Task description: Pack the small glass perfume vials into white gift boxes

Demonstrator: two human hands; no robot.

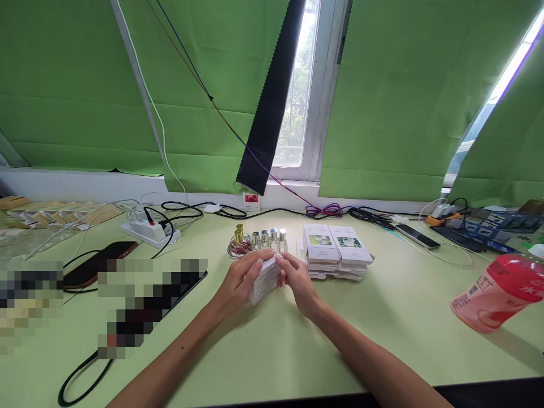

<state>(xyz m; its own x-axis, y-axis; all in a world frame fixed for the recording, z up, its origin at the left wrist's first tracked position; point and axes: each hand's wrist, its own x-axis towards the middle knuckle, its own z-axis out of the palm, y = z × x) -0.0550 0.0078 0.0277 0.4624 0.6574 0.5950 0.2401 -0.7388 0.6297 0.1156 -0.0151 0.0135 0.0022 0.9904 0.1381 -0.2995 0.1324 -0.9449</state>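
Both my hands meet over the middle of the light green table (403, 317), gripping one small white box (264, 281). My left hand (238, 283) cups it from the left and underneath; my right hand (297, 280) pinches its right end with the fingertips. Just behind the hands stands a row of small glass bottles (268, 240) with silver caps, plus a round bottle with a gold cap (239, 242). To the right lie two stacks of flat white boxes with flower pictures (335, 250).
A pink bottle (497, 297) stands at the right. A dark phone (100, 262), a white power strip (151, 231) and black cables lie at the left. More cables, a phone (419, 236) and packaging (497, 224) run along the back under the green curtains.
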